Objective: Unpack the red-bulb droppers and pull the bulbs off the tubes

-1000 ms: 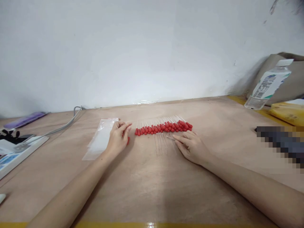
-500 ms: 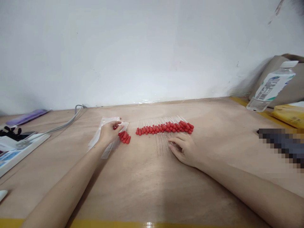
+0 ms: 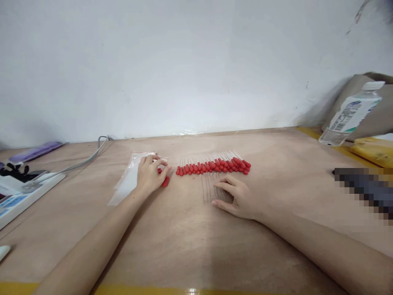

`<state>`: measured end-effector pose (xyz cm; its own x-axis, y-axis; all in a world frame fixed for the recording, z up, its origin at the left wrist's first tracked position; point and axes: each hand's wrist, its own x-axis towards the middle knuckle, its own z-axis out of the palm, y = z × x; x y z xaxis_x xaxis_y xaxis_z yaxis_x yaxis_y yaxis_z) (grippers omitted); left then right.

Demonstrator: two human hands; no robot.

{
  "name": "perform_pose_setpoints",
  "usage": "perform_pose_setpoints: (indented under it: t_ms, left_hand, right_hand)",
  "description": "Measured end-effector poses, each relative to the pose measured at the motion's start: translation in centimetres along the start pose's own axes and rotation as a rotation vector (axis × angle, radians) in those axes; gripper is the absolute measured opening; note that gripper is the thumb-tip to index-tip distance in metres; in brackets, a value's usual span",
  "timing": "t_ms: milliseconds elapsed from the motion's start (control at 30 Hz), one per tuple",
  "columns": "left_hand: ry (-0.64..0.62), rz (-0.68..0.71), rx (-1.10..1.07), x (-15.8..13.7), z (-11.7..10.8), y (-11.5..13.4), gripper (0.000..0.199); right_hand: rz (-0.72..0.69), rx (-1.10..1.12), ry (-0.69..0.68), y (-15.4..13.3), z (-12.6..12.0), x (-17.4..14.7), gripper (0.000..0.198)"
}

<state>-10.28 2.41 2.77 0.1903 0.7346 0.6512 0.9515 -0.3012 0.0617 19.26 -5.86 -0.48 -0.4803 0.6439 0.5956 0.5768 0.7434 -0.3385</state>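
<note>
My left hand [image 3: 150, 174] hovers over a small pile of loose red rubber bulbs [image 3: 165, 182], its thumb and fingers bent but apart. Part of the pile is hidden beneath it. Under and beside that hand lie clear zip bags [image 3: 123, 190]. My right hand [image 3: 238, 196] rests at the right of several thin clear tubes [image 3: 207, 188], thumb and fingers spread around their right side. Just beyond the tubes, a long row of red bulbs [image 3: 208, 165] lies on the table, with thin pale stems pointing towards the wall.
At the left are a white power strip [image 3: 46, 180], a grey cable [image 3: 89, 157] and a purple pouch [image 3: 37, 151]. A plastic bottle [image 3: 350, 114] leans by a grey-brown bag [image 3: 374, 114] at the right, near a yellow packet [image 3: 374, 150]. A dark, blurred-out object [image 3: 365, 190] lies nearer.
My left hand has moved right from the bags onto the loose bulbs, covering most of them. My right thumb has spread away from the fingers over the tubes.
</note>
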Motion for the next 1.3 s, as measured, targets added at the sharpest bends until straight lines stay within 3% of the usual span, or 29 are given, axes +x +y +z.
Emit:
perform_pose_setpoints:
  t_ms: [167,467,600,733,833,933,1033,1167,1300]
  left_hand:
    - [-0.103,0.062,0.031,-0.8,0.4,2.5,0.027]
    - [-0.150,-0.033,-0.057,-0.9,1.1,2.6,0.025]
    - [-0.096,-0.172,-0.151,-0.7,0.8,2.5,0.024]
    - [0.076,-0.234,-0.248,-0.2,-0.2,2.7,0.020]
    - [0.146,-0.128,-0.394,-0.6,-1.0,4.1,0.016]
    - [0.030,0.019,-0.533,-1.9,-1.4,6.3,0.015]
    - [-0.057,0.213,-0.586,-3.6,-1.4,8.2,0.013]
    - [-0.063,0.343,-0.605,-4.8,-1.0,9.2,0.008]
    - [-0.088,0.381,-0.652,-5.1,-0.7,9.5,0.009]
  right_hand:
    - [0.002,0.043,0.046,-0.1,-0.4,0.0,0.037]
    - [0.007,0.026,0.022,-0.1,-0.6,-0.2,0.029]
    - [0.006,0.020,0.038,0.0,-0.5,-0.2,0.028]
    - [0.039,-0.025,0.142,0.4,-0.4,-0.1,0.028]
    - [0.102,-0.076,0.275,0.9,-0.5,-0.1,0.038]
    - [0.117,-0.155,0.373,1.2,-1.0,-0.1,0.058]
    - [0.024,-0.262,0.377,1.3,-1.6,-0.2,0.069]
    - [-0.171,-0.308,0.204,1.3,-1.8,-0.3,0.057]
    - [-0.205,-0.310,0.152,1.4,-1.3,-0.3,0.036]
